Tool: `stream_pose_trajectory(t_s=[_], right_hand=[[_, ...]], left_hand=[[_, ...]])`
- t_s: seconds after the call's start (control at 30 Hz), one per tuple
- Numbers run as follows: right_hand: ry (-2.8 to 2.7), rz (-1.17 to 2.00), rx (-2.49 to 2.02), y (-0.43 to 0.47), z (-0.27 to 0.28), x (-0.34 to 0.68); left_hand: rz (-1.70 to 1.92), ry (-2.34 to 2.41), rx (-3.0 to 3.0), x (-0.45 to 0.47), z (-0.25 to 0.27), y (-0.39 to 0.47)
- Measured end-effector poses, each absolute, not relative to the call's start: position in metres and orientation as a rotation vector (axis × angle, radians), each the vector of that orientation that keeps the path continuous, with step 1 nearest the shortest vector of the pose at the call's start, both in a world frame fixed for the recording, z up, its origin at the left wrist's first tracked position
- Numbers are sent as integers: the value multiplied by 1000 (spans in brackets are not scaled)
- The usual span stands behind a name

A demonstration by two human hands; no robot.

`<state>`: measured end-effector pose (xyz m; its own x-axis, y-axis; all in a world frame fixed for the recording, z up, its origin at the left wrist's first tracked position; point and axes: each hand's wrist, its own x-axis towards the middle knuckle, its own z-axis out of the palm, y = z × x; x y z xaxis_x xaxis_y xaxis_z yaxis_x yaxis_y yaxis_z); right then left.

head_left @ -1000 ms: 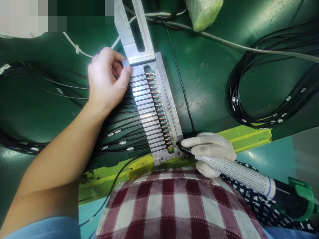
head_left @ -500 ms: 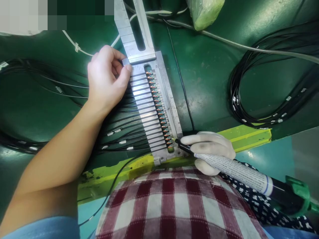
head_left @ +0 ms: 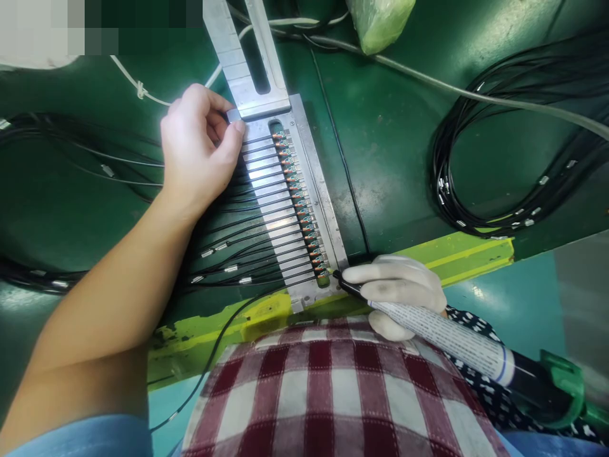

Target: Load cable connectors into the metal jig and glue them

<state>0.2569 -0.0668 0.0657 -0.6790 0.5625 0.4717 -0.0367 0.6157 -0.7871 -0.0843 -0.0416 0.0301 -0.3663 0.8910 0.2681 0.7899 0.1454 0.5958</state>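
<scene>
A long metal fixture [head_left: 299,292] lies on the green bench, its slotted metal cover [head_left: 266,105] swung back at the far end. Across the fixture runs a row of black cables [head_left: 259,223], ending in small connector boards [head_left: 304,212] over a slot. My bare left hand [head_left: 195,143] pinches the fixture's far left edge between thumb and fingers. In my gloved right hand [head_left: 404,285] is a black dispensing syringe [head_left: 442,336] with a printed white label and a green rear cap. Its tip is by the nearest connectors; contact I cannot make out.
Coiled black cables [head_left: 440,158] lie at the right, with more cable bundles [head_left: 57,279] at the left. A grey cord [head_left: 428,77] crosses the back near a green plastic-wrapped block [head_left: 380,22]. Yellow tape [head_left: 466,259] marks the bench's front edge.
The whole view has shifted slightly left. The syringe tip has moved slightly down the row, towards the nearest connector. My left hand keeps its grip on the fixture.
</scene>
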Motion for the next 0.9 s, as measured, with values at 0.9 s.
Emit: stream_pose_trajectory(t_s=[0.9], right_hand=[[-2031,1112,-369,-70,54,262]], left_hand=[[1011,2272,1672,-82,34,-42]])
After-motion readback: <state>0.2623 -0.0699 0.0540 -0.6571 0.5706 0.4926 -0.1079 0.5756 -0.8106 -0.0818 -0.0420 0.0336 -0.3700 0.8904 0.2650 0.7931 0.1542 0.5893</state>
